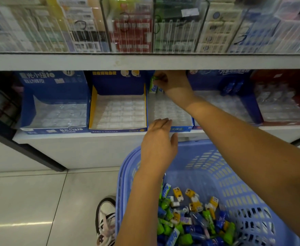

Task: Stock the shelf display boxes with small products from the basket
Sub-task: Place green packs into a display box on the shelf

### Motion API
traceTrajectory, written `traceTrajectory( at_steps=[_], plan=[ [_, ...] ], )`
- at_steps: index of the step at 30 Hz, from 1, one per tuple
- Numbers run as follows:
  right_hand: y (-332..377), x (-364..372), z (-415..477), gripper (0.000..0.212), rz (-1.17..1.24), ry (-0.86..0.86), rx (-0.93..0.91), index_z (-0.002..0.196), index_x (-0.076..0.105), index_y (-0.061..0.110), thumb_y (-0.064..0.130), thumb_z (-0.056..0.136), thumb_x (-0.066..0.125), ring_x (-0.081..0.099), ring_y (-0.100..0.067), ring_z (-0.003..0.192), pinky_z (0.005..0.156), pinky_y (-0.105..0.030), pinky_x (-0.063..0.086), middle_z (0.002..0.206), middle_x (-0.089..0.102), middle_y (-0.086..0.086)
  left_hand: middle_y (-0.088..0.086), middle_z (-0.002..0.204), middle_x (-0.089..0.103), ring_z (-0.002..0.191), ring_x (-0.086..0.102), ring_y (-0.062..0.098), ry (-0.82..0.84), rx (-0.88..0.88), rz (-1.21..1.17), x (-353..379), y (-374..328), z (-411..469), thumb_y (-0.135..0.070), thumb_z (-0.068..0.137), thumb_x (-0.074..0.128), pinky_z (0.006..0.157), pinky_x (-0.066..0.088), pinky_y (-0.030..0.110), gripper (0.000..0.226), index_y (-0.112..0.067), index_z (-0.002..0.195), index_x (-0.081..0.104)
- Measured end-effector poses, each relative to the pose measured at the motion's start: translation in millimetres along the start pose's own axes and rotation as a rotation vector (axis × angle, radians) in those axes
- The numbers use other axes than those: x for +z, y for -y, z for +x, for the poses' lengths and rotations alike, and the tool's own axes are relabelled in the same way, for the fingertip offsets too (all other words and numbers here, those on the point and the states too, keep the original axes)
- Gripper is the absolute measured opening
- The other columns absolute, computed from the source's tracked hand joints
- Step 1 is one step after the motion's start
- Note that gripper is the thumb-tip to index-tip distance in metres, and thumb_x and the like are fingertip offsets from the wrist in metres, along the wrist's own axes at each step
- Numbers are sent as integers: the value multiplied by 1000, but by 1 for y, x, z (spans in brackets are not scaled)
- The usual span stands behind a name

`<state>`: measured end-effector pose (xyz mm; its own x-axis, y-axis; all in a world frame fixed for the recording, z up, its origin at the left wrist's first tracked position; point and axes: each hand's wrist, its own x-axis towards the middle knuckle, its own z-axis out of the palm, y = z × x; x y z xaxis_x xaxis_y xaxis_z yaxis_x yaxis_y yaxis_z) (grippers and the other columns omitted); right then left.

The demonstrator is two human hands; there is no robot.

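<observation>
So here's our run along the shelf, left to right. We count five display boxes lined up along its front edge. The left box is blue and its clear tray looks bare. Same for the second box with the yellow sides: nothing stocked that we can see. Down on the floor there's one shoe just beside the basket's left wall.

Then the left hand: fingers straight and close together, thumb out, holding nothing, fingertips at the front lip of the third box. Our guess is it's there to steady that box so it doesn't slide back, though we can't tell if it really touches.

The right hand reaches deep into the back left corner of that same box, under the upper shelf, pinching one green packet in its fingertips. Just below stand two, maybe three, white-and-blue packets, upright against the back wall. Filling back to front makes sense to us, since later rows won't block the reach.

The one basket sits right below the shelf's front edge, handy for quick grabs. It has a heap of small products in its near end: green, blue, yellow, way too many to count.

The fourth box has a few dark blue packets at the back, count unclear. The red box at the right end seems to hold clear-wrapped stuff, too blurry to say.
</observation>
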<state>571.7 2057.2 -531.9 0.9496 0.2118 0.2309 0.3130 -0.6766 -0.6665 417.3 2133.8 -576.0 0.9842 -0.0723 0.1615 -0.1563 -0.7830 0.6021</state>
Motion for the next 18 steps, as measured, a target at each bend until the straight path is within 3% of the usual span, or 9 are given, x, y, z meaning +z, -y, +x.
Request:
traceTrajectory(
  at_steps=[5, 9, 13, 18],
  plan=[
    [-3, -3, 10, 25, -56, 63, 46, 114, 63, 5, 15, 92, 58, 60, -21, 107, 85, -16, 40, 116, 65, -12, 2, 144, 46, 135, 35, 15, 5, 19, -3, 1, 2, 2, -24, 95, 52, 107, 27, 20, 47, -11, 139, 46],
    [-4, -13, 16, 26, -50, 112, 49, 113, 63, 5, 16, 90, 61, 57, -23, 112, 101, -34, 43, 119, 63, -12, 2, 144, 46, 135, 35, 14, -4, 25, -16, 1, 3, 1, -24, 95, 52, 107, 27, 19, 47, -11, 139, 46],
    [-5, -16, 24, 27, -104, 215, 45, 114, 63, 9, 21, 90, 61, 57, -23, 113, 101, -33, 43, 120, 63, -10, 1, 145, 45, 136, 33, 13, -9, 28, -31, 1, 4, 0, -24, 95, 52, 107, 26, 18, 48, -11, 140, 45],
    [-6, -10, 26, 29, -97, 193, 67, 114, 64, 8, 21, 87, 65, 56, -20, 114, 97, -23, 41, 121, 63, -8, 0, 145, 44, 136, 33, 14, -15, 32, -21, 3, 5, 2, -25, 95, 51, 108, 27, 20, 48, -12, 141, 44]
  ],
)
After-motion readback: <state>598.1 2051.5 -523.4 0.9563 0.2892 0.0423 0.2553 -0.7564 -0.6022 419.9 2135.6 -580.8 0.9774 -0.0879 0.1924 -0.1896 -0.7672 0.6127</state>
